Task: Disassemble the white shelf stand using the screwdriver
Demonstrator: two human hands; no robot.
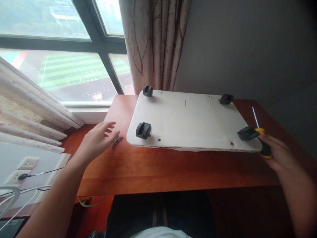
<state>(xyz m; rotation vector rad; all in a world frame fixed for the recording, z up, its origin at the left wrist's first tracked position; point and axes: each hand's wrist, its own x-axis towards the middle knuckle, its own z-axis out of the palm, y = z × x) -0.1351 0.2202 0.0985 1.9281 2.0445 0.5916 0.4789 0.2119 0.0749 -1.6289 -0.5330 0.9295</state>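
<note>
A white board (190, 120) lies upside down on a reddish wooden desk (153, 168), with a black caster wheel at each corner, such as the near-left caster (143, 130) and the near-right caster (247, 133). My left hand (97, 138) hovers open over the desk, fingers spread just left of several small screws (117, 140). At the board's right corner my right hand (278, 153) is closed on a screwdriver (262, 140) with a yellow and black handle; its metal shaft points away from me.
A window (71, 72) and a patterned curtain (153, 43) stand behind the desk, a grey wall to the right. At lower left a wall socket panel (24, 165) has a plug and cables. The desk's front edge runs above my lap.
</note>
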